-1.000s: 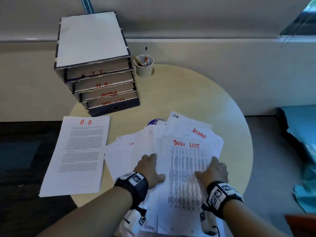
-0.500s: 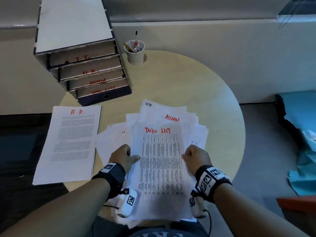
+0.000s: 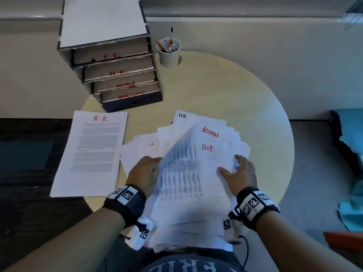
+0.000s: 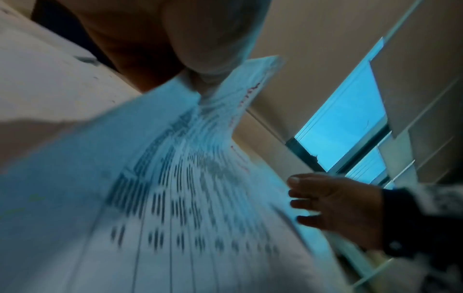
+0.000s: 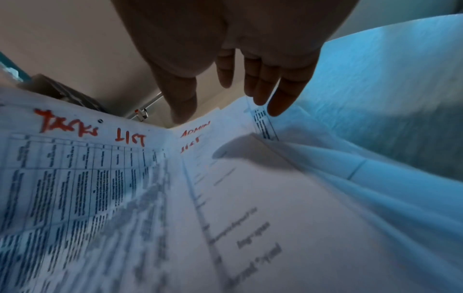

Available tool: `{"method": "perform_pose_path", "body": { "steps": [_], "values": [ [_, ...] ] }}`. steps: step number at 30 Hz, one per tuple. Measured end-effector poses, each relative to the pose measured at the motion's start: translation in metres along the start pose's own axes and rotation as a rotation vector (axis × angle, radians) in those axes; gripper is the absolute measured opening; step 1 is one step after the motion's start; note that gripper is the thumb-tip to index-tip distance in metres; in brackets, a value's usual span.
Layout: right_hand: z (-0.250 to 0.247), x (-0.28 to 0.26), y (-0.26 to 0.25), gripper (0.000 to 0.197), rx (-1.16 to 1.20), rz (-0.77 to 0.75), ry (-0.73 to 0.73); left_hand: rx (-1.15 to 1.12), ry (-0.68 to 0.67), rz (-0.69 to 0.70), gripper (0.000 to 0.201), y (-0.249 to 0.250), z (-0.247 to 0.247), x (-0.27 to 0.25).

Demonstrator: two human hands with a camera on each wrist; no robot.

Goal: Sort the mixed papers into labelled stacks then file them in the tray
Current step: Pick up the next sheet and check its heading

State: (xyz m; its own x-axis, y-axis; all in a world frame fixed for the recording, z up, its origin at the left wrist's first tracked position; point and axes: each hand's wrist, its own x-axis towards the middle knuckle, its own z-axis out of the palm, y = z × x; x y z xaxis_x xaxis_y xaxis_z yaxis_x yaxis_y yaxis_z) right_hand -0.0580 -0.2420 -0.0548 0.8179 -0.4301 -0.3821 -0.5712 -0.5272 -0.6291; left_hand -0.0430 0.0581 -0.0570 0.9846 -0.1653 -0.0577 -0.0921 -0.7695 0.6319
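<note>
A fanned pile of mixed papers (image 3: 216, 138) lies on the round table (image 3: 225, 91) in front of me. My left hand (image 3: 146, 173) pinches the left edge of the top "Tasks List" sheet (image 3: 180, 173) and lifts it, so the sheet curls up toward the right (image 4: 175, 178). My right hand (image 3: 237, 170) rests with straight fingers on the sheets beneath (image 5: 250, 198), thumb out to the left. A page marked "ADMIN" (image 3: 211, 132) shows further back in the pile. A separate "H.R." stack (image 3: 92, 152) lies at the left. The labelled filing tray (image 3: 115, 75) stands at the back left.
A white cup of pens (image 3: 169, 52) stands right of the tray. The H.R. stack overhangs the table's left edge above a dark floor (image 3: 23, 213). Blue fabric (image 3: 351, 154) lies at the far right. A low wall (image 3: 255, 36) runs behind the table.
Both hands first squared the pile and drew it toward me. Now the left hand has lifted the left edge of the Tasks List sheet, and the right hand has moved onto the sheets below.
</note>
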Motion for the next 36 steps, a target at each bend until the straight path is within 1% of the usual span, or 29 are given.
{"method": "perform_pose_path", "body": {
  "steps": [1, 2, 3, 4, 5, 6, 7, 8, 9, 10, 11, 12, 13, 15, 16, 18, 20, 22, 24, 26, 27, 29, 31, 33, 34, 36],
  "values": [
    [-0.001, 0.0, 0.001, 0.082, 0.066, -0.013, -0.016, -0.135, -0.038, -0.035, 0.024, 0.004, -0.001, -0.003],
    [-0.003, 0.001, 0.002, 0.085, 0.148, -0.022, -0.053, -0.277, -0.126, -0.112, 0.02, 0.012, -0.004, -0.005],
    [-0.006, 0.0, 0.002, 0.082, 0.238, -0.028, -0.11, -0.394, -0.244, -0.199, 0.022, 0.018, -0.008, -0.006],
    [-0.009, 0.0, 0.003, 0.07, 0.329, -0.031, -0.173, -0.495, -0.354, -0.26, 0.031, 0.024, -0.012, -0.006],
    [-0.012, 0.001, 0.004, 0.053, 0.409, -0.018, -0.227, -0.53, -0.444, -0.279, 0.039, 0.025, -0.014, -0.005],
    [-0.015, 0.0, 0.005, 0.038, 0.462, 0.003, -0.261, -0.499, -0.507, -0.27, 0.044, 0.025, -0.016, -0.002],
    [-0.017, 0.0, 0.007, 0.028, 0.485, 0.015, -0.274, -0.391, -0.535, -0.219, 0.044, 0.023, -0.014, 0.003],
    [-0.019, 0.0, 0.012, 0.021, 0.481, 0.017, -0.275, -0.242, -0.521, -0.157, 0.044, 0.022, -0.012, 0.01],
    [-0.02, 0.001, 0.016, 0.014, 0.471, 0.017, -0.279, -0.084, -0.459, -0.125, 0.043, 0.022, -0.009, 0.018],
    [-0.02, 0.001, 0.021, 0.007, 0.459, 0.018, -0.29, 0.006, -0.366, -0.133, 0.041, 0.022, -0.007, 0.028],
    [-0.021, 0.001, 0.024, 0.003, 0.455, 0.023, -0.309, 0.035, -0.27, -0.139, 0.039, 0.024, -0.005, 0.039],
    [-0.02, 0.001, 0.028, 0.004, 0.454, 0.036, -0.323, 0.051, -0.211, -0.107, 0.041, 0.024, -0.003, 0.051],
    [-0.019, 0.003, 0.032, 0.008, 0.446, 0.053, -0.337, 0.08, -0.215, -0.06, 0.045, 0.025, 0.0, 0.063],
    [-0.018, 0.003, 0.037, 0.016, 0.412, 0.038, -0.359, 0.21, -0.328, 0.021, 0.058, 0.028, 0.008, 0.087],
    [-0.018, 0.003, 0.04, 0.019, 0.4, 0.026, -0.369, 0.276, -0.388, 0.023, 0.064, 0.031, 0.012, 0.096],
    [-0.017, 0.004, 0.045, 0.018, 0.391, 0.037, -0.352, 0.335, -0.457, -0.036, 0.069, 0.036, 0.018, 0.109],
    [-0.016, 0.004, 0.047, 0.014, 0.416, 0.078, -0.299, 0.337, -0.471, -0.126, 0.072, 0.036, 0.021, 0.116],
    [-0.014, 0.004, 0.05, 0.015, 0.452, 0.109, -0.263, 0.359, -0.473, -0.172, 0.075, 0.033, 0.023, 0.118],
    [-0.014, 0.003, 0.049, 0.02, 0.448, 0.093, -0.276, 0.394, -0.445, -0.185, 0.076, 0.031, 0.026, 0.119],
    [-0.014, 0.003, 0.046, 0.032, 0.396, 0.051, -0.318, 0.439, -0.452, -0.209, 0.075, 0.032, 0.027, 0.121],
    [-0.013, 0.003, 0.045, 0.036, 0.375, 0.024, -0.34, 0.452, -0.457, -0.226, 0.072, 0.032, 0.027, 0.122],
    [-0.012, 0.003, 0.041, 0.042, 0.373, 0.004, -0.357, 0.416, -0.451, -0.231, 0.055, 0.03, 0.025, 0.124],
    [-0.011, 0.003, 0.038, 0.043, 0.372, 0.009, -0.343, 0.274, -0.425, -0.187, 0.03, 0.028, 0.021, 0.125],
    [-0.01, 0.002, 0.036, 0.041, 0.37, 0.007, -0.333, 0.169, -0.375, -0.135, 0.014, 0.027, 0.012, 0.123],
    [-0.01, 0.001, 0.035, 0.039, 0.356, -0.003, -0.328, 0.141, -0.352, -0.117, 0.008, 0.026, 0.007, 0.12],
    [-0.01, 0.0, 0.033, 0.034, 0.318, -0.028, -0.315, 0.125, -0.324, -0.087, 0.009, 0.025, -0.002, 0.115]
  ]
}}
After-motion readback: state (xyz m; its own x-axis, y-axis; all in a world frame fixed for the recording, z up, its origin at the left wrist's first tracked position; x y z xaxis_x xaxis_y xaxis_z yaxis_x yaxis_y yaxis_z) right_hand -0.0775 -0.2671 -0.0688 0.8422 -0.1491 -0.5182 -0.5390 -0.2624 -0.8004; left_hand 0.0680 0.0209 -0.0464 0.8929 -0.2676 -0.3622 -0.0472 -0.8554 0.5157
